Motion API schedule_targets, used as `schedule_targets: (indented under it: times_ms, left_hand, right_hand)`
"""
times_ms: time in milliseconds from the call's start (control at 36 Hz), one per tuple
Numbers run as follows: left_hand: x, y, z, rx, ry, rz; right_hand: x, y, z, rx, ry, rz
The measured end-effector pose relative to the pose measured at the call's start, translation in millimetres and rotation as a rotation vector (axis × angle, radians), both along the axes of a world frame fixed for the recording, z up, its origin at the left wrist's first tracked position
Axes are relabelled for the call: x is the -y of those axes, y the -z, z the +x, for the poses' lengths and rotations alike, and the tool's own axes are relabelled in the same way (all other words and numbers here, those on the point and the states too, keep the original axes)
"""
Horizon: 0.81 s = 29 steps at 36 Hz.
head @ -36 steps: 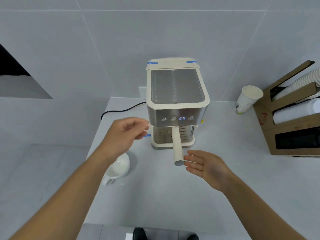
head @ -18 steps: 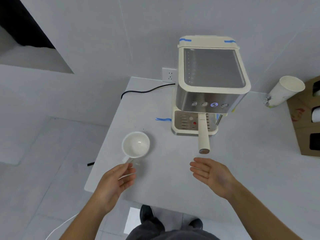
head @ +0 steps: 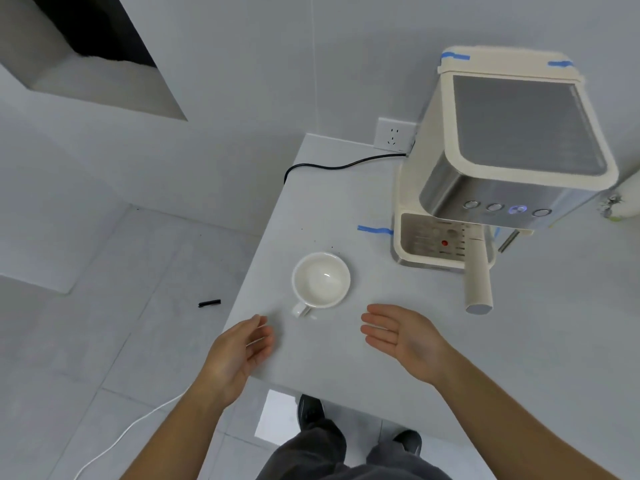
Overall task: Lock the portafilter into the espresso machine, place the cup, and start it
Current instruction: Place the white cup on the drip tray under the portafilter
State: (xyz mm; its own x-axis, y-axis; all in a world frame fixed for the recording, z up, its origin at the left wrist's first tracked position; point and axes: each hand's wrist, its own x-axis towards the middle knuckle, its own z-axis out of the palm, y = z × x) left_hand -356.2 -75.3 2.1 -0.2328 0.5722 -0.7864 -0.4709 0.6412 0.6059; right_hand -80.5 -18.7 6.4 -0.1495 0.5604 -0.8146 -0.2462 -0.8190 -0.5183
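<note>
Nearest the camera, both hands hover empty over the near edge of the white table (head: 346, 362). The left hand (head: 239, 348) is loosely cupped with its fingers spread, grasping nothing; the right hand (head: 398, 336) lies palm-up, flat and released.

Just beyond them, at about 12 o'clock between the 2 hands, the white ceramic cup (head: 321, 279) stands upright and looks empty. Its small loop handle (head: 302, 310) points back toward the person at roughly 7 o'clock of the bowl, close to the left fingertips. Glazed ceramic is rigid, smooth, fairly light and chips if knocked, so the handle looks like the safest hold, pinched between thumb and 2 fingers.

Further off, at 2 o'clock from the cup, the espresso machine (head: 512, 140) stands with 1 button lit blue. The portafilter handle (head: 478, 282) juts forward from under its head, apparently seated already. The cup's likely spot, the drip tray (head: 429, 249) beneath, is bare.
</note>
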Motion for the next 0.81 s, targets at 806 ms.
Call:
schedule_targets:
  times_ms: [806]
  left_hand:
    - [-75.2,-2.3,25.0,0.021,0.216,0.148]
  right_hand:
    - [-33.3,-4.0,-64.4,0.084,0.032,0.174]
